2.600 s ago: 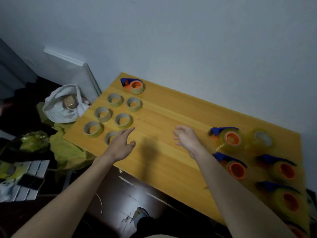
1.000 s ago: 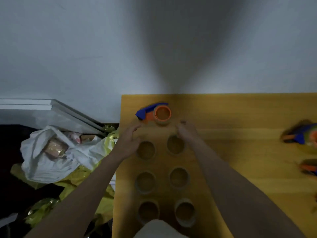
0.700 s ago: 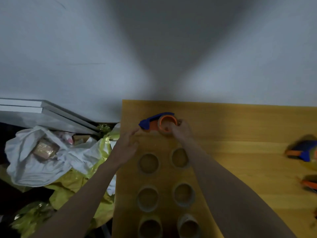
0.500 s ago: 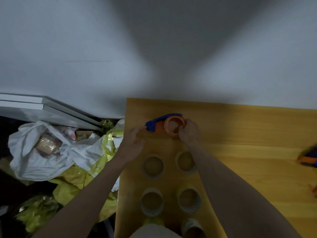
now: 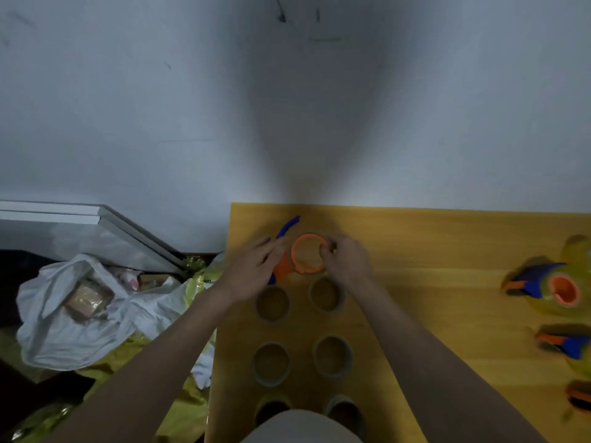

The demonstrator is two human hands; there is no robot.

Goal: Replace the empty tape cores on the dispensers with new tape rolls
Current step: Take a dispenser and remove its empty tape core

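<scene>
A blue and orange tape dispenser [image 5: 295,254] sits near the far left corner of the wooden table [image 5: 415,238]. My left hand [image 5: 252,273] grips its blue and orange handle side. My right hand [image 5: 347,259] pinches the right rim of its orange ring, where a thin core seems to sit. Several empty-looking tape cores [image 5: 271,303] stand in two columns just in front of the dispenser. Dispensers loaded with yellowish tape [image 5: 556,289] lie at the right edge.
A white plastic bag [image 5: 76,308] and yellow wrapping [image 5: 179,407] lie on the floor left of the table. A grey panel [image 5: 96,225] leans against the white wall. The table's left edge runs right beside my left forearm.
Both hands reached from the middle of the table to the far left dispenser and took hold of it. It is now turned so that its blue blade end points away.
</scene>
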